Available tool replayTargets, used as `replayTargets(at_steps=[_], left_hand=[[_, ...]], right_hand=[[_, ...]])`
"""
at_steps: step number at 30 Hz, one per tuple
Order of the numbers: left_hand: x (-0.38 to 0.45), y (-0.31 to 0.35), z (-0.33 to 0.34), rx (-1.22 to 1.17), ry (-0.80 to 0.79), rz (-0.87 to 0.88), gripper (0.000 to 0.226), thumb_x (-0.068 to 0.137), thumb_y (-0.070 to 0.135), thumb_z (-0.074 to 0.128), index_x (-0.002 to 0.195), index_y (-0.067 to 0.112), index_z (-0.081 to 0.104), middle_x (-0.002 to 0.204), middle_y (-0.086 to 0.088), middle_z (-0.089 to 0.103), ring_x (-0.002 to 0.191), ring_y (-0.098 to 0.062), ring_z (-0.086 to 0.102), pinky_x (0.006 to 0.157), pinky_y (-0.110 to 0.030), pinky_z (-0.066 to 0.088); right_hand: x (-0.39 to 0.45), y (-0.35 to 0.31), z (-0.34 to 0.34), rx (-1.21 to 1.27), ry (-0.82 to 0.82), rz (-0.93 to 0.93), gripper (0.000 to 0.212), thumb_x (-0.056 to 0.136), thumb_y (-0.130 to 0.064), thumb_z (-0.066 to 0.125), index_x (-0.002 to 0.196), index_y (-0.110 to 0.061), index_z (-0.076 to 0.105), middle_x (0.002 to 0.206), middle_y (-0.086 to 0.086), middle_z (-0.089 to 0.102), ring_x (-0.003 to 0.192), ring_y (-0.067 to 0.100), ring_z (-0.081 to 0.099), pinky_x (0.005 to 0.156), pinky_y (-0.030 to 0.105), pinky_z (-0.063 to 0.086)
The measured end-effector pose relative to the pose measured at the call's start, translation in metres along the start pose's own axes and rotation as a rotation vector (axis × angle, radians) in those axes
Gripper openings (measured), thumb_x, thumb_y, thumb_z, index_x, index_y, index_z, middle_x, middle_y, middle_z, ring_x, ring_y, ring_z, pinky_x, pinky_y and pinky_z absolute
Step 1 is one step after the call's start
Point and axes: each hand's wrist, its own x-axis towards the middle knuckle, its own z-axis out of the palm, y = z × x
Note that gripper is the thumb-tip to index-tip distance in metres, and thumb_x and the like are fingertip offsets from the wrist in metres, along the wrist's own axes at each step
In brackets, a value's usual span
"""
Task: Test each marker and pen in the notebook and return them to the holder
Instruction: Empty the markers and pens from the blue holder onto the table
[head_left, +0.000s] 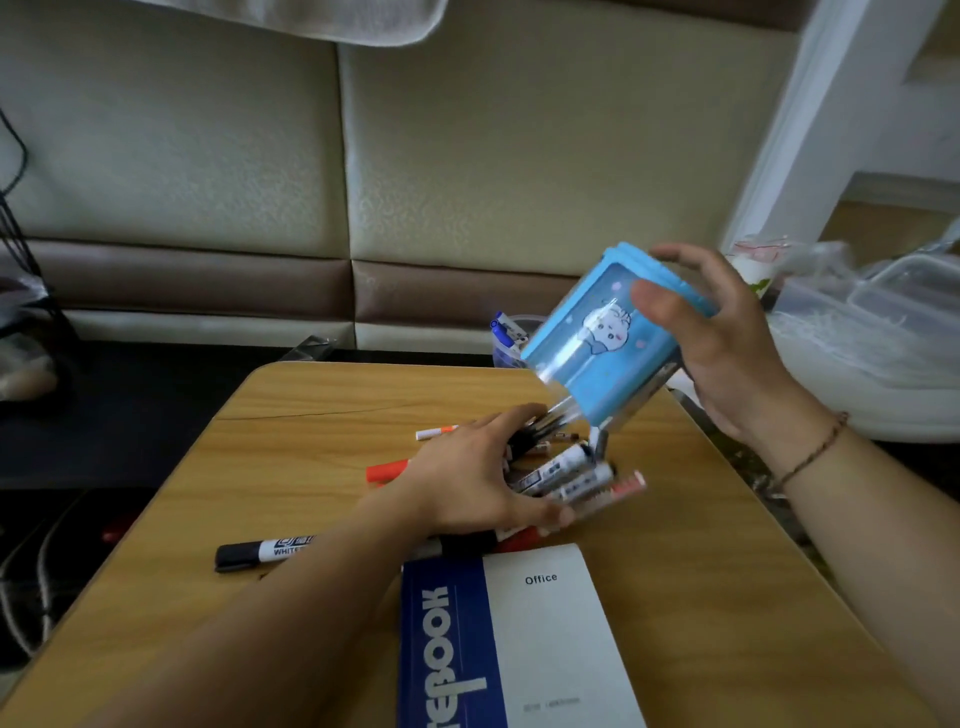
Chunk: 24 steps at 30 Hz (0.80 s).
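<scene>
Head cam: wood-grain table (675, 597), smooth laminate w/ rounded corners and a thin crack line across the far part. Padded cream-and-brown bench back behind it, clear plastic tubs far right.

Holder (608, 338) is a boxy blue plastic thing w/ a glossy see-through front and a cartoon face, tipped mouth-down toward the left, above the table centre. Markers and pens (566, 475) spill from it in a blurred heap: white barrels, red and black caps. One black-capped whiteboard marker (260, 552) lies apart at near left, a red-capped one (387, 472) left of the heap. Notebook (519, 639) lies closed at the near edge, blue spine strip, grey cover.

My right hand (727, 343) grips the holder, thumb across its front, fingers round the base. My left hand (467, 480) is spread, fingers loosely curved against the heap; can't tell if it actually grips any.
</scene>
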Motion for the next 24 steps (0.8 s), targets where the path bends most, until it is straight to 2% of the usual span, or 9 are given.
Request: replayTargets(at_steps=[4, 9, 12, 15, 17, 18, 20, 22, 24], left_hand=[[0.0, 0.0, 0.0, 0.002, -0.021, 0.011, 0.102, 0.067, 0.075, 0.069, 0.149, 0.041, 0.019, 0.147, 0.009, 0.045, 0.128, -0.015, 0.048, 0.103, -0.041, 0.044], [0.006, -0.001, 0.003, 0.157, -0.035, -0.002, 0.101, 0.068, 0.083, 0.058, 0.15, 0.042, 0.016, 0.159, 0.007, 0.026, 0.142, -0.018, 0.031, 0.113, -0.046, 0.034], [0.009, -0.006, 0.007, 0.193, -0.049, 0.005, 0.096, 0.069, 0.085, 0.054, 0.148, 0.043, 0.021, 0.159, 0.008, 0.024, 0.144, -0.019, 0.026, 0.113, -0.051, 0.032], [0.012, -0.01, -0.002, 0.145, 0.002, 0.028, 0.091, 0.068, 0.09, 0.041, 0.145, 0.042, 0.032, 0.155, 0.01, 0.031, 0.141, -0.016, 0.028, 0.111, -0.052, 0.033], [0.027, -0.023, -0.013, 0.085, 0.127, -0.063, 0.088, 0.071, 0.091, 0.029, 0.142, 0.039, 0.04, 0.154, 0.009, 0.035, 0.141, -0.016, 0.029, 0.112, -0.052, 0.032], [0.037, -0.032, -0.018, 0.107, 0.135, -0.146, 0.087, 0.075, 0.09, 0.026, 0.143, 0.038, 0.038, 0.156, 0.006, 0.033, 0.143, -0.019, 0.027, 0.114, -0.052, 0.029], [0.054, -0.05, -0.024, 0.216, 0.0, -0.272, 0.085, 0.08, 0.086, 0.026, 0.147, 0.033, 0.033, 0.157, -0.001, 0.032, 0.142, -0.027, 0.028, 0.113, -0.053, 0.028], [0.064, -0.058, -0.022, 0.207, -0.108, -0.27, 0.085, 0.08, 0.085, 0.03, 0.145, 0.03, 0.038, 0.149, -0.004, 0.043, 0.133, -0.028, 0.039, 0.107, -0.05, 0.037], [0.068, -0.051, -0.018, 0.09, -0.083, -0.207, 0.083, 0.08, 0.083, 0.034, 0.14, 0.028, 0.045, 0.136, -0.002, 0.054, 0.122, -0.021, 0.048, 0.102, -0.045, 0.042]], right_hand=[[0.006, -0.001, -0.004, 0.037, 0.017, 0.028, 0.058, 0.059, -0.055, 0.074, 0.111, -0.037, 0.059, 0.107, -0.002, 0.064, 0.094, 0.022, 0.067, 0.072, 0.04, 0.056], [0.002, 0.016, -0.012, 0.073, 0.057, 0.085, 0.053, 0.06, -0.056, 0.074, 0.108, -0.036, 0.062, 0.115, 0.008, 0.064, 0.104, 0.031, 0.065, 0.08, 0.049, 0.054], [-0.002, 0.029, -0.017, 0.151, 0.082, 0.128, 0.053, 0.06, -0.055, 0.074, 0.107, -0.033, 0.063, 0.109, 0.007, 0.066, 0.095, 0.024, 0.066, 0.073, 0.043, 0.054], [-0.004, 0.047, -0.022, 0.263, 0.104, 0.218, 0.055, 0.061, -0.054, 0.077, 0.11, -0.03, 0.064, 0.106, 0.005, 0.069, 0.094, 0.021, 0.066, 0.076, 0.04, 0.054], [-0.005, 0.058, -0.026, 0.363, 0.144, 0.286, 0.047, 0.072, -0.054, 0.071, 0.109, -0.026, 0.064, 0.1, 0.001, 0.072, 0.09, 0.019, 0.068, 0.073, 0.035, 0.054], [-0.006, 0.063, -0.029, 0.393, 0.165, 0.324, 0.037, 0.08, -0.051, 0.065, 0.107, -0.026, 0.065, 0.097, -0.001, 0.073, 0.088, 0.017, 0.068, 0.071, 0.032, 0.054], [-0.007, 0.072, -0.033, 0.419, 0.182, 0.375, 0.029, 0.088, -0.048, 0.057, 0.105, -0.026, 0.065, 0.095, -0.003, 0.074, 0.086, 0.016, 0.068, 0.068, 0.031, 0.054], [-0.009, 0.079, -0.037, 0.415, 0.183, 0.377, 0.036, 0.083, -0.052, 0.061, 0.106, -0.025, 0.066, 0.098, -0.001, 0.074, 0.089, 0.018, 0.068, 0.073, 0.034, 0.053], [-0.011, 0.083, -0.04, 0.389, 0.159, 0.369, 0.057, 0.065, -0.06, 0.073, 0.11, -0.024, 0.065, 0.101, 0.001, 0.073, 0.093, 0.02, 0.067, 0.08, 0.039, 0.052]])
